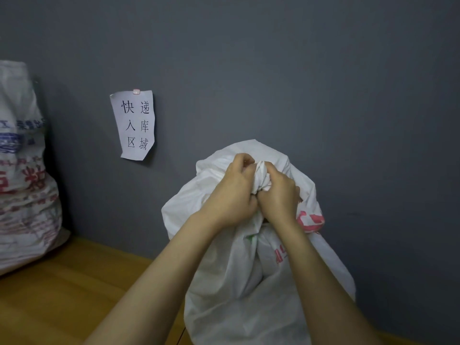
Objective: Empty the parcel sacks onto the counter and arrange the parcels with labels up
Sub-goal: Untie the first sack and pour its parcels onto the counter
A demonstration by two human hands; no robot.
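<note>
A full white woven sack (239,282) with red print stands upright on the wooden counter (62,295), close in front of me. Its neck is bunched into a twisted knot (261,179) at the top. My left hand (231,192) and my right hand (278,195) are both clenched on that bunched neck, knuckles touching. The sack's contents are hidden; no parcels show. A second full sack (22,175), white with blue and red print, stands on the counter at the far left.
A grey wall (298,70) runs right behind the counter and both sacks. A paper sign (134,124) with handwritten characters is pinned to it. Bare wooden counter lies between the two sacks.
</note>
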